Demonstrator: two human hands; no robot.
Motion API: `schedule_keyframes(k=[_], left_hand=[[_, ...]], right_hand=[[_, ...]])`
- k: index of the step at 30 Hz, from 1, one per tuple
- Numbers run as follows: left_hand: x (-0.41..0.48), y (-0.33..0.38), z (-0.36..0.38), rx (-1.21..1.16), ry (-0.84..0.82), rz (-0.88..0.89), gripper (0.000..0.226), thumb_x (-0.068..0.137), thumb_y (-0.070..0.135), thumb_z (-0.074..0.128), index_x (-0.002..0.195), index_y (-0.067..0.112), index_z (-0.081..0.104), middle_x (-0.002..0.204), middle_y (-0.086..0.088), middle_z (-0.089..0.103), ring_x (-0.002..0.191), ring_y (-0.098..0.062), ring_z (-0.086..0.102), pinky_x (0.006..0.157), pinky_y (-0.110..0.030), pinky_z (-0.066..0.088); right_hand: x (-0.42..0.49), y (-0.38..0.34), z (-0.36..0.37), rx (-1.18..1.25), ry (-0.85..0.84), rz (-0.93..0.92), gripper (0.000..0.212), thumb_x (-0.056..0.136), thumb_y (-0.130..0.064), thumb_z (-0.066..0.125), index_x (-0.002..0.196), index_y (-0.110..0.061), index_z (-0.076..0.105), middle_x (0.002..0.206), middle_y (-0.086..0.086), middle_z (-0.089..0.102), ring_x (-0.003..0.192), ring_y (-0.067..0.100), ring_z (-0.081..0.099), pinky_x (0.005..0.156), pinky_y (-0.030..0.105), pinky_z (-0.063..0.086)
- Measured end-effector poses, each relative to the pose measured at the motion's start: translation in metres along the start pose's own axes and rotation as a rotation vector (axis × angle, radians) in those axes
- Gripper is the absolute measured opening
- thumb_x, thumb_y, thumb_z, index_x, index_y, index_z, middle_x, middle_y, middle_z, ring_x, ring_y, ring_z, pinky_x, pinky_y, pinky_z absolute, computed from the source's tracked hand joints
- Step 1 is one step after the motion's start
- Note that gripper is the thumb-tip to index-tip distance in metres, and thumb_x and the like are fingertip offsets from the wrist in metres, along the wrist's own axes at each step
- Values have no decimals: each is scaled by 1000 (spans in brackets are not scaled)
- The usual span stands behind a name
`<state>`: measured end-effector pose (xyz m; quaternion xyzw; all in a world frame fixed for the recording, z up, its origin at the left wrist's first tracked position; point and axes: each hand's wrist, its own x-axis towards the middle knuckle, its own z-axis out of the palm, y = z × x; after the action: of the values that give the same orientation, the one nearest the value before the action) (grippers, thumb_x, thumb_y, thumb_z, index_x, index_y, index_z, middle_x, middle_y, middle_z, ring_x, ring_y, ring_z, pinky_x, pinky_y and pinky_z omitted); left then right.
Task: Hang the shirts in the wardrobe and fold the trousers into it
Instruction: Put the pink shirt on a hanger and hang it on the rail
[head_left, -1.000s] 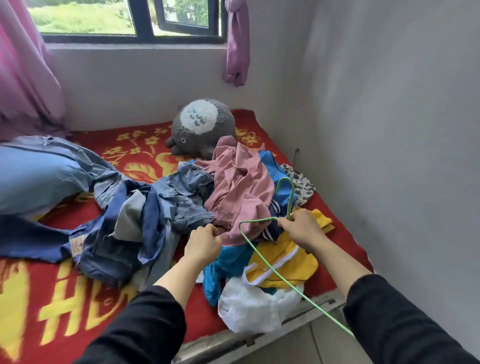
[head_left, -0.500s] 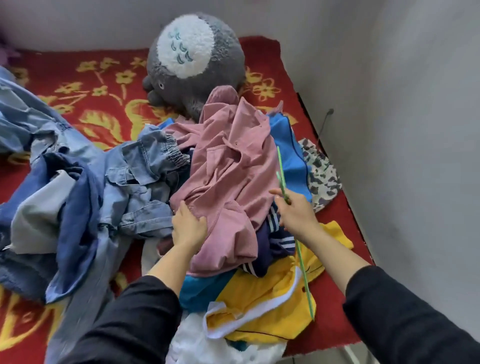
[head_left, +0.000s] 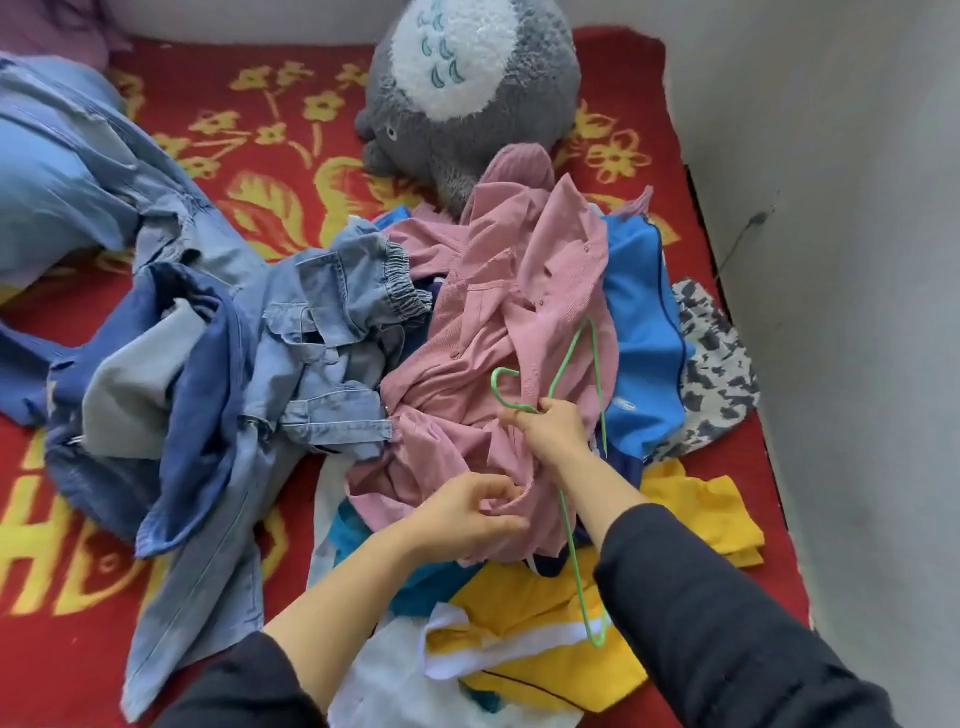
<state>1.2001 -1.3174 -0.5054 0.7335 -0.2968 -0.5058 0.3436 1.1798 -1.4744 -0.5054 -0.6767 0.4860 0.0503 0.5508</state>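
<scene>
A pink shirt lies crumpled on top of a heap of clothes on the bed. My left hand pinches a fold of its lower edge. My right hand grips a thin green wire hanger near its hook, held over the pink shirt. Under and beside the shirt lie a blue top, a yellow and white garment and a black-and-white patterned cloth. Denim trousers and darker blue garments sprawl to the left.
A grey and white plush toy sits at the back of the red bedspread with yellow flowers. A pale wall runs close along the right side. A light blue pillow lies at far left.
The view has closed in on the heap. My right hand turned the hanger so its hook shows over the pink shirt. My left hand slid down and pinched the shirt's lower edge.
</scene>
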Motion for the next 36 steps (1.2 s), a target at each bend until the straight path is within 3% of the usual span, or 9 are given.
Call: schedule_keyframes(k=[4,8,12,14,19,24,29,32,36], left_hand=[[2,10,-26,-167,-56,-120,30,84,10,53,108,17,70,109,6,69,99,-1,60,86,-15,46],[15,29,-54,96,452,-84,60,86,4,50,143,18,40,143,0,46,128,-17,47,105,-30,38],[35,62,-64,318,430,84,74,87,19,60,151,29,24,157,-2,22,145,-19,20,115,-36,24],[40,76,-60,463,348,120,72,89,26,61,150,30,24,158,-5,17,146,-21,11,118,-37,15],[30,102,-63,289,366,126,52,66,20,44,110,8,68,112,-16,64,109,-31,56,95,-37,41],[-25,170,-97,-179,455,157,35,87,-8,34,74,10,62,61,-5,58,49,-8,57,43,-17,45],[-96,235,-141,-203,507,257,33,90,6,44,73,18,70,73,-6,65,66,-18,57,55,-25,43],[-137,248,-170,-28,265,186,17,85,24,61,81,13,74,78,-5,71,68,-15,60,61,-30,49],[-186,240,-202,351,45,-136,35,61,24,83,86,3,70,76,-8,67,72,-26,62,69,-37,49]], right_hand=[[-13,-6,-22,125,69,-41,35,83,5,47,87,-26,62,64,-5,50,57,11,40,47,18,33],[-34,-17,-55,128,58,-49,10,63,2,51,63,-5,45,71,7,40,67,21,32,51,32,24],[-57,-16,-81,263,-78,-109,68,25,-19,53,75,25,39,82,9,38,74,22,27,57,40,19],[-83,-28,-89,352,-129,-103,58,28,-15,52,75,19,48,84,12,39,74,24,28,56,36,17],[-136,-45,-123,333,-205,-156,28,43,-9,50,68,5,52,74,12,41,62,26,31,52,30,22],[-153,-54,-137,-153,1,-331,22,61,-1,61,83,0,57,70,9,60,65,20,57,58,37,46],[-151,-85,-128,-724,464,-330,22,85,-13,50,107,-18,53,108,12,66,101,32,62,73,35,45],[-152,-90,-134,-718,505,-138,34,89,-20,49,122,-12,55,121,14,62,112,33,60,87,36,48],[-158,-128,-138,-175,355,-91,15,83,-13,52,92,-5,61,73,18,62,61,28,62,52,26,45]])
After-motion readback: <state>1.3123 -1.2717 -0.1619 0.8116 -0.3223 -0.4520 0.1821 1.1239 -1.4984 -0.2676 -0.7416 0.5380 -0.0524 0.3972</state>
